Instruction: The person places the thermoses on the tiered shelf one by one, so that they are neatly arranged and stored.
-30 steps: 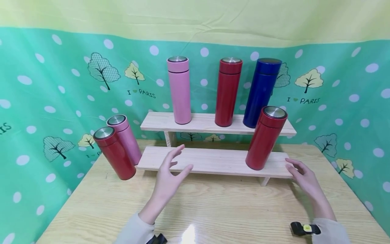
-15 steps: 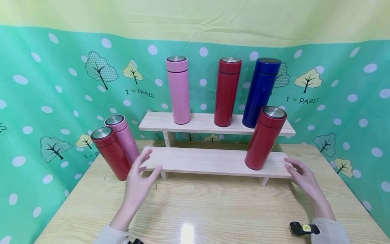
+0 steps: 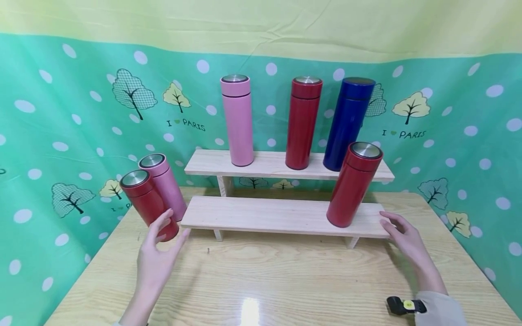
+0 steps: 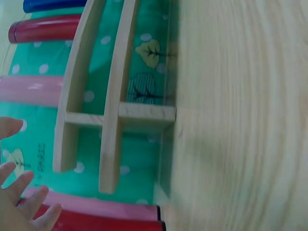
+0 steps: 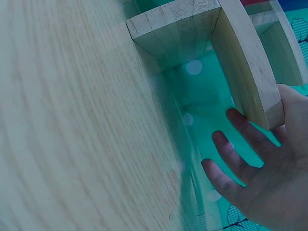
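My left hand [image 3: 157, 260] is held with thumb and fingers apart beside the red thermos [image 3: 148, 203] at the left of the table, fingertips overlapping its lower part. Behind that one stands a pink thermos [image 3: 165, 183], partly hidden. In the left wrist view, both show at the bottom edge near the spread fingers. My right hand [image 3: 408, 240] rests at the right end of the lower wooden shelf [image 3: 261, 215]. In the right wrist view, several of its fingers [image 5: 224, 175] reach spread out below the board's end. Another red thermos [image 3: 355, 185] stands on this shelf near that hand.
On the upper shelf [image 3: 269, 164] stand a pink thermos [image 3: 238, 122], a red thermos [image 3: 303, 124] and a blue thermos [image 3: 348, 127]. The two-tier rack sits on a wooden table [image 3: 285, 280]. A green patterned cloth [image 3: 49, 149] hangs behind and along both sides.
My left hand has moved left and slightly down, from in front of the lower shelf to the red thermos at the left. The right hand stays at the shelf end.
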The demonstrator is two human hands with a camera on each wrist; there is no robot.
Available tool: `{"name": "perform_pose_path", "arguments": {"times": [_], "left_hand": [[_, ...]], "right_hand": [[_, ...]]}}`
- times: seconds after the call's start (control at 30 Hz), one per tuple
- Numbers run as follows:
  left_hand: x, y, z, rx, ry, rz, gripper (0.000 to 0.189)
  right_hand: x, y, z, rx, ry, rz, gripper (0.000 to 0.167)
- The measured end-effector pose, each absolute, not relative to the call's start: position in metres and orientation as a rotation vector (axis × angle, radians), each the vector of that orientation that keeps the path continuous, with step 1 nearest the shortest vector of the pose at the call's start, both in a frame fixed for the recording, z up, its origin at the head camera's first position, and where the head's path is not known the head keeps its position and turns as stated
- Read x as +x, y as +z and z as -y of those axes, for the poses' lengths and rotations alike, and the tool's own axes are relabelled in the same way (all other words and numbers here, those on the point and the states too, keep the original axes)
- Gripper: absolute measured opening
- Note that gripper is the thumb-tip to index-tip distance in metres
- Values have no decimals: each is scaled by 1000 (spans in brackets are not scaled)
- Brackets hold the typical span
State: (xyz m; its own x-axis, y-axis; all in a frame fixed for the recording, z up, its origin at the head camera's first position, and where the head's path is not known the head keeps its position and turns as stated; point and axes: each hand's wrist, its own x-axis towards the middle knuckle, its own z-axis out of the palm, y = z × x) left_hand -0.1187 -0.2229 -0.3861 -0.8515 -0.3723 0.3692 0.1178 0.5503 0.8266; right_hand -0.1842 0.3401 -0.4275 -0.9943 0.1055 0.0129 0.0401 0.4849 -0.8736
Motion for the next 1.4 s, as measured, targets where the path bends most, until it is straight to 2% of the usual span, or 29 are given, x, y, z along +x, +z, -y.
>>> {"name": "perform_pose_path", "arguments": {"times": [0.47, 0.83, 1.4], "left_hand": [[-120, -389, 260, 479, -1305, 2234, 65], [-126, -394, 277, 534, -1341, 2235, 70], [-156, -407, 304, 502, -1479, 2201, 78]], "right_hand": [[-185, -428, -341, -125, 1563, 2643, 64], [-184, -428, -341, -121, 1533, 2653, 65], [-185, -427, -341, -143, 1538, 2669, 67]]}}
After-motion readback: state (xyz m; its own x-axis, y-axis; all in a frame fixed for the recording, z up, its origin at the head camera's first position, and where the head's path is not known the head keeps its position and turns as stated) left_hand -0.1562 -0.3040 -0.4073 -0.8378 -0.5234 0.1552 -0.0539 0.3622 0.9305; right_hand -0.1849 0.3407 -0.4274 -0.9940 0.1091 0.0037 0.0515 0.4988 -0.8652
